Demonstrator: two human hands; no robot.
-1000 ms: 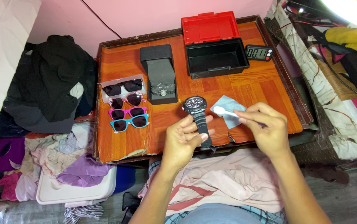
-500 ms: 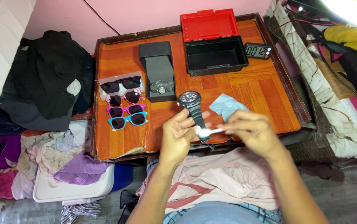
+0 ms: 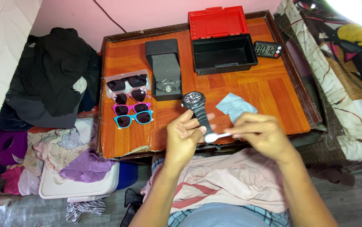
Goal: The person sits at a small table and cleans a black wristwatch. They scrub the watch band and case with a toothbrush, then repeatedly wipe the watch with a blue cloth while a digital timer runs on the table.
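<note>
My left hand [image 3: 183,138] holds a black wristwatch [image 3: 198,108] by its strap, dial facing up over the wooden table [image 3: 252,90]. In my right hand [image 3: 261,135] is a small white brush [image 3: 214,136]; its head touches the strap next to my left fingers. A light blue cloth [image 3: 234,107] lies on the table just behind my right hand.
Several pairs of sunglasses [image 3: 129,101] lie in a column at the table's left. A dark open watch box [image 3: 165,69] with a silver watch stands behind. An open black case with a red lid [image 3: 222,40] and a digital timer [image 3: 268,49] sit at the back. Clothes [image 3: 50,75] pile at left.
My right hand has swung the white brush down from above the blue cloth to the watch strap by my left fingers. The watch has stayed in my left hand.
</note>
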